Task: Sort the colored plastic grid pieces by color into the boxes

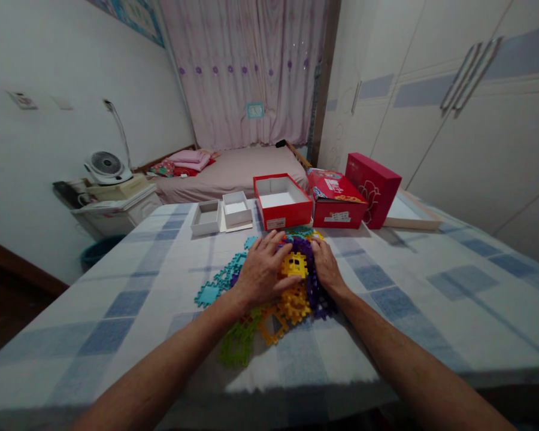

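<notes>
A heap of toothed plastic building tiles lies on the table in front of me. Yellow tiles (296,266) are on top, with purple tiles (314,290) along the right side. Turquoise tiles (209,293) spread out to the left, and lime-green tiles (236,345) and an orange tile (273,325) lie at the near edge. My left hand (263,269) rests on the heap, fingers and thumb spread. Cupped against the heap's right side is my right hand (327,266), touching the purple tiles; its fingertips are partly hidden.
Behind the heap stand two small grey-white boxes (206,218), an open red box (285,214), a closed red box (339,209) and an upright crimson box (375,188). A shallow white tray (413,215) lies at right. A checked cloth (130,305) covers the table.
</notes>
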